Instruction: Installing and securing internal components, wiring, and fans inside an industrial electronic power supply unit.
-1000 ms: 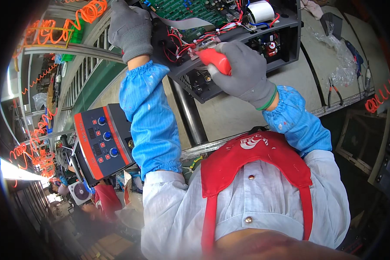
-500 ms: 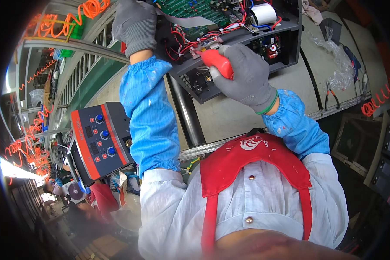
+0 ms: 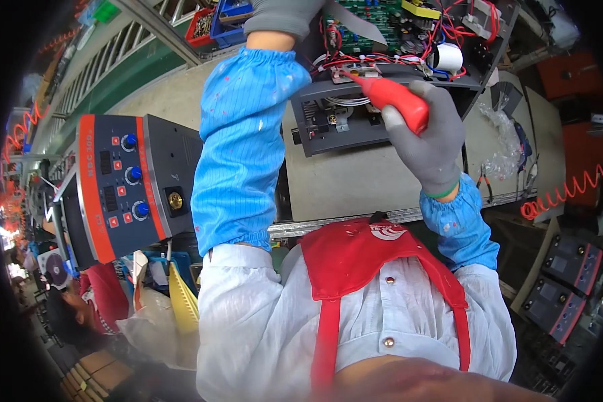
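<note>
A red squeeze bottle [image 3: 396, 100] with a tapered nozzle is gripped in my grey-gloved right hand [image 3: 430, 141], fingers wrapped round it. Its tip points down-left at a small pale part on the front edge of an open machine casing [image 3: 355, 127], among red and white wires [image 3: 395, 61]; whether tip and part touch I cannot tell. Inside the casing lie a green circuit board [image 3: 365, 33], a grey ribbon cable [image 3: 358, 23] and a white cylinder [image 3: 447, 57]. My gloved left hand [image 3: 283, 16] is beside the casing's left side, its fingers cut off by the upper edge.
A grey machine with an orange-edged panel and blue knobs [image 3: 124, 181] stands at the left. Blue and red bins [image 3: 231, 25] hold small parts beyond my left arm. On the bench at right lie clear plastic wrap [image 3: 502, 144] and pliers [image 3: 484, 184]. Another person sits lower left.
The view has shifted, so the casing appears further right and the panelled machine shows more fully. My left hand has moved toward the far side. The red bottle stays in my right hand, its nozzle now visible.
</note>
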`<state>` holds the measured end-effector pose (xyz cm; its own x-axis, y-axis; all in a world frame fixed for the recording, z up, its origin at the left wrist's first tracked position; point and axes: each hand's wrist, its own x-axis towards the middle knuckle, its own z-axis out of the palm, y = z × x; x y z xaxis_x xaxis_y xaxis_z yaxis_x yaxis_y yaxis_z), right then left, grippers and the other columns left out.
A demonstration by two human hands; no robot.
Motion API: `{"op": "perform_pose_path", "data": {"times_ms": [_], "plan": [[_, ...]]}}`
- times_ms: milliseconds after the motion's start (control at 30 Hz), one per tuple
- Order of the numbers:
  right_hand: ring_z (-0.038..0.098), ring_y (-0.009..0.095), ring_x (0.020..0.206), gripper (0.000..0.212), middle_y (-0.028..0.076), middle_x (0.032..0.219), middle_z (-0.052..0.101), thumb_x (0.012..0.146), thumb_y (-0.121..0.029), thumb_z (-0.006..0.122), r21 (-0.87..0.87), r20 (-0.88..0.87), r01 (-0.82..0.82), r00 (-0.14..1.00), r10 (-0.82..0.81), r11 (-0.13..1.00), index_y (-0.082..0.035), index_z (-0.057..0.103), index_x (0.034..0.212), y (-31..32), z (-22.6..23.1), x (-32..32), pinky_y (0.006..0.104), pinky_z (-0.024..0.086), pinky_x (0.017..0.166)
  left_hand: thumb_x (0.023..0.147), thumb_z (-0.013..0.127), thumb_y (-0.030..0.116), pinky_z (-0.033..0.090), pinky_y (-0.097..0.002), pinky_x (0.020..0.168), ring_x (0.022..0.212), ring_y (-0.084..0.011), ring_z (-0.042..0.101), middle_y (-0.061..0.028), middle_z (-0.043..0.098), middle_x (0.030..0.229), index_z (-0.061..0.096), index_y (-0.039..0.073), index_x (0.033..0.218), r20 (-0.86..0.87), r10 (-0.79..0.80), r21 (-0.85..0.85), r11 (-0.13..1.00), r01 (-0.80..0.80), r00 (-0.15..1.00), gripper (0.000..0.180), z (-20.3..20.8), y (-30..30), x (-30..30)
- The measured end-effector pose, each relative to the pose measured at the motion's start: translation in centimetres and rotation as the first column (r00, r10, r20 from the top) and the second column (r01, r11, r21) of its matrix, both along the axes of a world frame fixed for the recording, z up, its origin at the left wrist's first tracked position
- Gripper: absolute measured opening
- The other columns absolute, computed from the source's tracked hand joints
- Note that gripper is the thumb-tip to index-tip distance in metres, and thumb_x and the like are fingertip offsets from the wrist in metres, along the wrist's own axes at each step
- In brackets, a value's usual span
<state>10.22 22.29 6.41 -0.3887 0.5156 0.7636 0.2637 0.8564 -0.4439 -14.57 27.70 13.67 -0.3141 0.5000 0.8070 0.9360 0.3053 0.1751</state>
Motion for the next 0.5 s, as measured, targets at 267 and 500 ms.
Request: {"op": "perform_pose_path", "data": {"times_ms": [267, 500], "plan": [[0.06, 0.027, 0.071, 0.044, 0.009, 0.085, 0.06, 0.066, -0.015, 0.078, 0.263, 0.265, -0.017, 0.963, -0.056, 0.965, -0.007, 0.063, 0.106, -2.7, 1.2, -3.0, 0.0381, 0.049, 0.06, 0.083, 0.057, 0.015, 0.054, -0.0498, 0.072, 0.086, -0.04, 0.068, -0.0179, 0.065, 0.104, 0.056, 0.01, 0.109, 0.16, -0.203, -0.011, 0.978, 0.208, 0.966, 0.026, 0.7, -0.2, -0.8], [0.058, 0.023, 0.071, 0.035, 0.006, 0.082, 0.054, 0.067, -0.018, 0.072, 0.433, 0.451, -0.042, 0.875, -0.176, 0.901, -0.009, 0.061, 0.099, -3.9, 2.0, -6.1, 0.0354, 0.047, 0.057, 0.083, 0.058, 0.016, 0.055, -0.0476, 0.077, 0.091, -0.0379, 0.068, -0.0175, 0.065, 0.106, 0.055, 0.009, 0.109, 0.181, -0.243, -0.02, 0.968, 0.251, 0.953, 0.027, 0.8, 0.0, -1.8]]}}
